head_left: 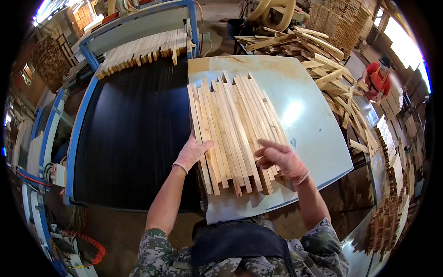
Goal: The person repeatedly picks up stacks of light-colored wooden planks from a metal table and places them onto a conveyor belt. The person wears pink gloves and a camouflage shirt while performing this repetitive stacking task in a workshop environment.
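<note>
A batch of pale wooden strips (230, 134) lies side by side on a light, shiny tabletop (314, 134), their ends uneven. At the batch's left edge, my gloved left hand (191, 153) grips the outermost strips, thumb across the top and fingers down the side, partly hidden. My gloved right hand (282, 162) is over the right near part of the batch, fingers apart and slightly bent, holding nothing; whether it touches the wood I cannot tell.
Left of the table runs a black conveyor belt (129, 134) in a blue frame, with a row of strips (143, 51) at its far end. A heap of loose wood pieces (332, 78) lies at the far right. Beyond it a person in red (378, 81) stands near stacked wood.
</note>
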`<state>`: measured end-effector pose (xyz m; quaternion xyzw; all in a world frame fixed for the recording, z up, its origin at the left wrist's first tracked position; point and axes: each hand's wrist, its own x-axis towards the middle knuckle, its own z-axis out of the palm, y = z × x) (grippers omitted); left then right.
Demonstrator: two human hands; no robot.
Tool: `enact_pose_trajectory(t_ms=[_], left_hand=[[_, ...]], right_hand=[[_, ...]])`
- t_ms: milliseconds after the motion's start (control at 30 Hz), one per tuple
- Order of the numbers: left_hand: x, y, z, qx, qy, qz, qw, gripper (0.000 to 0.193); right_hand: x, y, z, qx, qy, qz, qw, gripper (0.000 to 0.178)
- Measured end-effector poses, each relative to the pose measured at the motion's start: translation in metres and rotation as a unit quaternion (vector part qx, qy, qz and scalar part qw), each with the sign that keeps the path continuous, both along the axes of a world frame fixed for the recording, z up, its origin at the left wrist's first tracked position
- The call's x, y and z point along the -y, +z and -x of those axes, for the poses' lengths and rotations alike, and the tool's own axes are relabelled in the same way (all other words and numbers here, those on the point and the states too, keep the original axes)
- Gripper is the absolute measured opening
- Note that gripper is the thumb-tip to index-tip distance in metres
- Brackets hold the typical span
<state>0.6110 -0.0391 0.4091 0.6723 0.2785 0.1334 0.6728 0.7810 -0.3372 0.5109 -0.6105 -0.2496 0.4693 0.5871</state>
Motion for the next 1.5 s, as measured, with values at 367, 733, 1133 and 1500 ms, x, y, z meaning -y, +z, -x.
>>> enact_pose_trajectory(t_ms=[367,733,1133,1500], left_hand=[[-0.035,-0.031,-0.01,-0.142,-0.094,-0.209,0.963,0.086],[-0.008,-0.01,0.002,-0.04,0.046,0.07,0.996,0.057],[0.047,-0.019,-0.003,-0.285,0.135,-0.287,0.905,0.096],[-0.045,0.014,0.118,-0.376,0.112,-0.284,0.875,0.11]], right_hand=[[0.01,-0.065,-0.133,0.084,-0.279,0.0,0.956,0.064],[0.007,-0.135,-0.213,0.039,-0.179,0.115,0.976,0.049],[-0.054,-0.108,-0.169,0.359,-0.074,0.303,0.88,0.075],[-0.143,-0.12,-0.045,0.266,-0.043,0.202,0.942,0.046]])
